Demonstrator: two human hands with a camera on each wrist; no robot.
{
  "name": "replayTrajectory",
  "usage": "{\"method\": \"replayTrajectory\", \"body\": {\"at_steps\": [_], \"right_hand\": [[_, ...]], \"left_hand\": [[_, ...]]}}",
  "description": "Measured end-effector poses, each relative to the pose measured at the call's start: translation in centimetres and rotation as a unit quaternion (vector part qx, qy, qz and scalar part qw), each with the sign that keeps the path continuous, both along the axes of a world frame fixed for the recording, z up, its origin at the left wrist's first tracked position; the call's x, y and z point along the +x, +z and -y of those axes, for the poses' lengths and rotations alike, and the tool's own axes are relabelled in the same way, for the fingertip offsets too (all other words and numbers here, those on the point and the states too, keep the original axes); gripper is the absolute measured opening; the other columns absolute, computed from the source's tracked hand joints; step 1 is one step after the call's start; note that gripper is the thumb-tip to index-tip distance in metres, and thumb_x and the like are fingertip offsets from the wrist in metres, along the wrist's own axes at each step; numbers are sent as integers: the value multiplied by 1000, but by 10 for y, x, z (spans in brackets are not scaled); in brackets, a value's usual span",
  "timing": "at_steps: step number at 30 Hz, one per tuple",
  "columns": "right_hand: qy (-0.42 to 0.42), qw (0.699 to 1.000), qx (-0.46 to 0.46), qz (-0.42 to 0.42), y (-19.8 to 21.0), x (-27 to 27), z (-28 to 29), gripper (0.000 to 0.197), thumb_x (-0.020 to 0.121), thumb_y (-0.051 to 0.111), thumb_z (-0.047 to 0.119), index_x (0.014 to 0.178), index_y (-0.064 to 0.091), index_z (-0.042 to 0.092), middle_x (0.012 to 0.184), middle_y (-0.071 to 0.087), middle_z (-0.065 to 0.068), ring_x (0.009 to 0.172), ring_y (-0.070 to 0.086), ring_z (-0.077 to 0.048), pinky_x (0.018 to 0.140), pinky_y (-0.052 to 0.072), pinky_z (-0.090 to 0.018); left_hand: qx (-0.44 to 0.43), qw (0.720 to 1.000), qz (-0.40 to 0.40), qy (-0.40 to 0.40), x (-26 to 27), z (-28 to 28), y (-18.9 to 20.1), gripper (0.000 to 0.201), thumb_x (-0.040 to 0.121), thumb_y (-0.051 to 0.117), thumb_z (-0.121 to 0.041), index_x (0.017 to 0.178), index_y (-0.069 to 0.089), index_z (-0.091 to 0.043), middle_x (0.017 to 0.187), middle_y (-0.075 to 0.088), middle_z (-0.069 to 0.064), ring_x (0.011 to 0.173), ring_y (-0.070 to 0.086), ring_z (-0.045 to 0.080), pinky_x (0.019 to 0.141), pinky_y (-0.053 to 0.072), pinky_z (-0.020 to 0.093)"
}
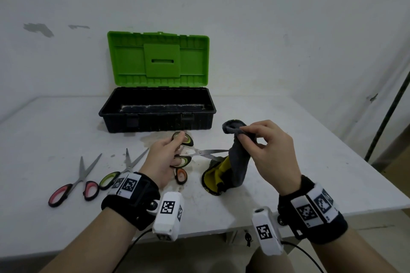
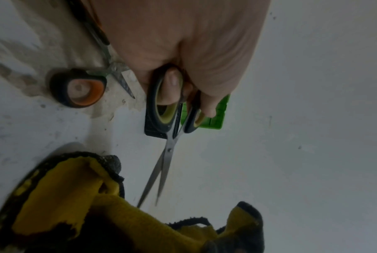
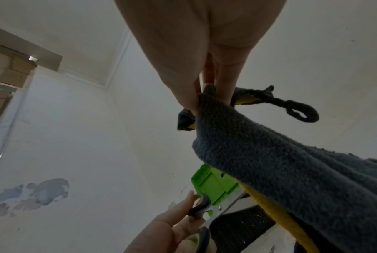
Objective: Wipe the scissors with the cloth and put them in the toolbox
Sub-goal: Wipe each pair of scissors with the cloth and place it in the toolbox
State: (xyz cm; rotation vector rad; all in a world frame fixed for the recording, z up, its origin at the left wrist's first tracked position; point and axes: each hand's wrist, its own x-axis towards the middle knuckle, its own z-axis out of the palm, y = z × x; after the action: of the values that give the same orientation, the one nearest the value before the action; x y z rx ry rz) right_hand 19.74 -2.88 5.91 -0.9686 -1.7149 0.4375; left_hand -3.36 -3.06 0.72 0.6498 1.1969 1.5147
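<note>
My left hand grips a pair of scissors with black and yellow-green handles, thumb and fingers through the loops. The blades stand slightly apart and point right toward the cloth. My right hand pinches the top of a grey and yellow cloth and holds it up, its lower end resting on the table. In the right wrist view the grey cloth hangs from my fingertips. The toolbox, black with a raised green lid, stands open behind both hands.
Three more pairs of scissors lie on the white table: pink-handled at the left, green-handled beside my left wrist, orange-handled under my left hand. The table's right edge runs close to my right wrist.
</note>
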Motion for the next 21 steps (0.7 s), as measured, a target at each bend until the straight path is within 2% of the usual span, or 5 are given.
{"method": "replayTrajectory", "body": {"at_steps": [3,8,14,19,21], "right_hand": [[0,1000,2,0,1,1,-1,12,84,72,8,90,76,17,90,64,2,86,60,-8,62,46,-8],[-4,1000,7,13,1,1,-1,12,84,72,9,90,76,19,90,64,3,85,61,-9,62,46,-8],[2,1000,2,16,-3,-2,0,10,84,72,10,91,76,17,90,64,3,85,61,-9,62,47,-9],[7,1000,-7,27,-5,-8,-1,10,85,72,12,92,76,18,91,63,5,86,60,-8,63,49,-10],[5,1000,-5,30,-4,-9,-1,10,85,72,12,92,76,18,91,63,5,86,60,-8,63,48,-10]], "left_hand": [[9,998,66,-6,0,0,4,14,94,60,-7,83,69,-4,62,46,-3,48,31,7,38,20,17],[13,991,136,-3,-1,0,4,45,96,43,1,65,73,-12,57,48,-1,43,33,6,38,22,16],[-20,994,97,33,-10,-6,-9,13,98,62,-31,92,68,-22,74,40,-4,44,39,4,49,42,19],[-27,995,99,4,-11,-6,-13,63,58,83,-53,103,60,-16,53,36,-11,37,25,3,50,26,16],[-20,994,108,-19,-10,-5,-15,62,50,90,-51,97,66,-17,54,40,-9,41,28,4,54,25,20]]}}
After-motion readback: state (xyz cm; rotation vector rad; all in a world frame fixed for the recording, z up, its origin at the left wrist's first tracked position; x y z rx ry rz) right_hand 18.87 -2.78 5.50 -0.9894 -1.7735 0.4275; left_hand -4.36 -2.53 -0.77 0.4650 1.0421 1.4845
